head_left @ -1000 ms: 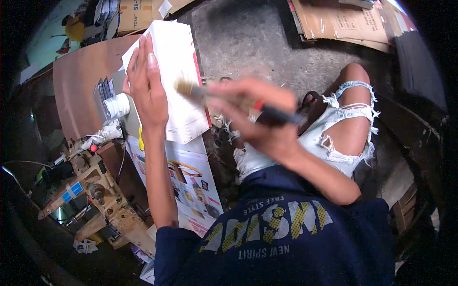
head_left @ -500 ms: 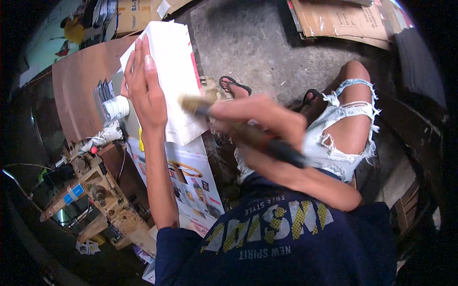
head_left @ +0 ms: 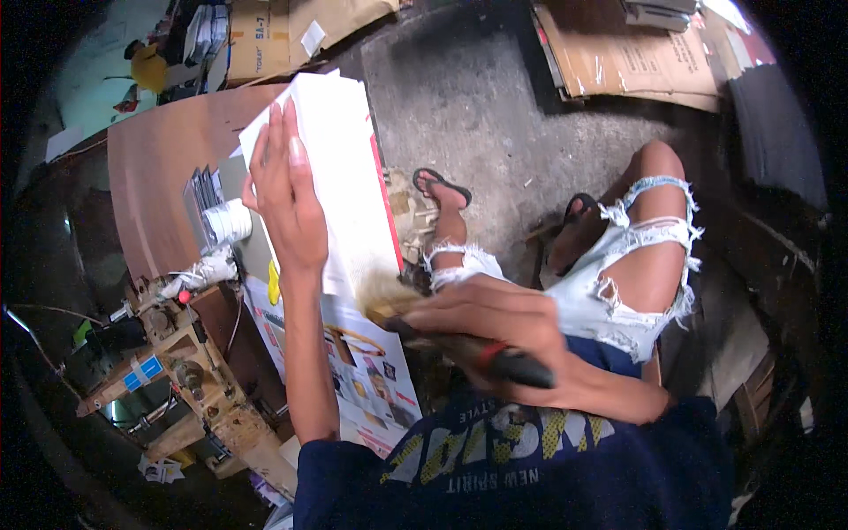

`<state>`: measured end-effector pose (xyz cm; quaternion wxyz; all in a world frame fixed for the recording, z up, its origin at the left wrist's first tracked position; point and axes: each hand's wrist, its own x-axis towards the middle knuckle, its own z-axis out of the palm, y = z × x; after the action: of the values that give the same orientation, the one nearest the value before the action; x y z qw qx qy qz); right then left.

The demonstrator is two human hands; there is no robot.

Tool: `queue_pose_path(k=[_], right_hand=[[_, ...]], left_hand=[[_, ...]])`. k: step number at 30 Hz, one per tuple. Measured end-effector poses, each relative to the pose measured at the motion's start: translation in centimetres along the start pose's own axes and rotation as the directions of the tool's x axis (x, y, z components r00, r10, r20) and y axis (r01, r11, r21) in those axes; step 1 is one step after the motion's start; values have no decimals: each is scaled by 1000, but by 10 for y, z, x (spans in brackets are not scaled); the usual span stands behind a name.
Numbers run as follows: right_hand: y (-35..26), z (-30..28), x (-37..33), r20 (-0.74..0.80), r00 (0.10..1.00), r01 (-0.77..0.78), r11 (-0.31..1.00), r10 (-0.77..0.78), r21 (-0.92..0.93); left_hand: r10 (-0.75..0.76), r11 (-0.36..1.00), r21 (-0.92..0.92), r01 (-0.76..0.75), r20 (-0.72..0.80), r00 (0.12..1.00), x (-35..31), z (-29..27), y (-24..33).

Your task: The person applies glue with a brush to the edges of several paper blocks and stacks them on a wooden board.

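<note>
In the head view, your right hand (head_left: 508, 322) has its grip wrapped tight around the brush (head_left: 386, 305), by the near edge of the white paper (head_left: 340, 177). The brush lies on a slant, hairs up and left, black handle end down and right. Your left hand (head_left: 296, 216) lies flat on the paper, fingers straight, pointing away from you.
</note>
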<state>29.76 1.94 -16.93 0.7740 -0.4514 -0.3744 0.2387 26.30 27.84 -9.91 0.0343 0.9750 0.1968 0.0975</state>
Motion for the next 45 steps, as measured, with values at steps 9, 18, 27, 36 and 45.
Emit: queue_pose_path(k=[9, 18, 27, 36, 45], right_hand=[[66, -101, 137, -168, 984, -45, 996, 57, 76], [49, -20, 128, -536, 785, 217, 948, -311, -233], [24, -6, 103, -473, 853, 152, 972, -220, -179], [27, -26, 106, -257, 958, 102, 989, -126, -103], [123, -88, 228, -54, 994, 88, 992, -92, -87]], left_hand=[[-27, 1000, 14, 26, 27, 999, 1, -2, 3], [-52, 999, 14, 51, 53, 997, -1, -4, 0], [-31, 999, 21, 30, 30, 999, -1, -6, 1], [-35, 999, 13, 35, 36, 999, -4, -5, -3], [-42, 999, 27, 40, 67, 997, 2, -6, 6]])
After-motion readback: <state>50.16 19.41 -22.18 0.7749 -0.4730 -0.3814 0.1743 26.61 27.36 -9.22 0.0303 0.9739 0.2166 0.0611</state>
